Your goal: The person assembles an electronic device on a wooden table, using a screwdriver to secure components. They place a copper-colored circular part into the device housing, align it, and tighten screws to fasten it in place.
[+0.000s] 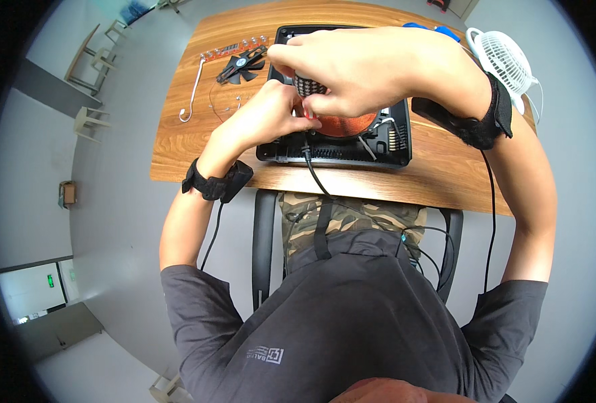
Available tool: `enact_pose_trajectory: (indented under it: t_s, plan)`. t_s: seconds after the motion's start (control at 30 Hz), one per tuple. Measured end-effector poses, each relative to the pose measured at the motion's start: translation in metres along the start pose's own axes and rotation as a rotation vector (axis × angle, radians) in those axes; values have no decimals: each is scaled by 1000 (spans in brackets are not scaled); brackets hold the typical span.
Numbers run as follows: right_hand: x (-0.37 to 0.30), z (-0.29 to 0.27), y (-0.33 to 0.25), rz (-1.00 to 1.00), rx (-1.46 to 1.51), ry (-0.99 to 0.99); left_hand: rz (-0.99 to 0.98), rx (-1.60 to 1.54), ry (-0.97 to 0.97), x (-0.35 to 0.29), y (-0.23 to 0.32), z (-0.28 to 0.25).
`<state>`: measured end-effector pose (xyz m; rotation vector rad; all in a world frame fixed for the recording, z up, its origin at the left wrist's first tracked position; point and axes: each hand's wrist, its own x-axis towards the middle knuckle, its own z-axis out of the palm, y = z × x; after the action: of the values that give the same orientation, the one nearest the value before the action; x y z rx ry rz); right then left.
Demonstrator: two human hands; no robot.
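Note:
On the wooden table in front of me stands an opened black appliance housing point(341, 160) with a round copper coil point(351, 126) inside, like an induction cooker. My right hand point(358, 70) reaches over it, fingers closed around the dark, light-patterned grip of what looks like a screwdriver point(307, 85), pointing down. Just left of the coil, my left hand point(271, 111) is pinched together close under that grip. A small red piece point(310, 115) shows at its fingertips; what the fingers hold is mostly hidden. A black power cord point(312, 171) runs from the housing over the table's front edge.
Left of the housing lie a black cooling fan point(239, 65), an orange strip with small parts point(227, 50) and a white wire point(195, 91). At the right stands a white desk fan point(504, 60), near a blue object point(439, 31). Cables hang from both wrist straps.

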<state>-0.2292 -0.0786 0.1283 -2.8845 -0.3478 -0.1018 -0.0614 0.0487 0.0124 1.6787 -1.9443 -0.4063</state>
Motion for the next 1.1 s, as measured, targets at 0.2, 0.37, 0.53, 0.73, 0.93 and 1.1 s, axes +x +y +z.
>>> enact_pose_trajectory:
  t_s: [0.2, 0.37, 0.53, 0.73, 0.93, 1.1]
  plan:
    - [15, -11, -10, 157, -23, -208, -106, 40, -134, 0, -6, -2]
    - [18, -11, -15, 298, -26, -233, -22, -140, -5, 0, 4, -13]
    - [22, -13, -16, 226, -190, -189, -138, -365, 87, -5, 4, -13]
    - [5, -15, 3, 94, -10, -162, -89, -205, 71, 2, 1, -16]
    - [17, -7, -7, 116, -98, -94, -27, -221, 81, 1, -1, -19]
    - [17, -14, -22, 278, -130, -96, -87, -341, 125, -1, 17, -22]
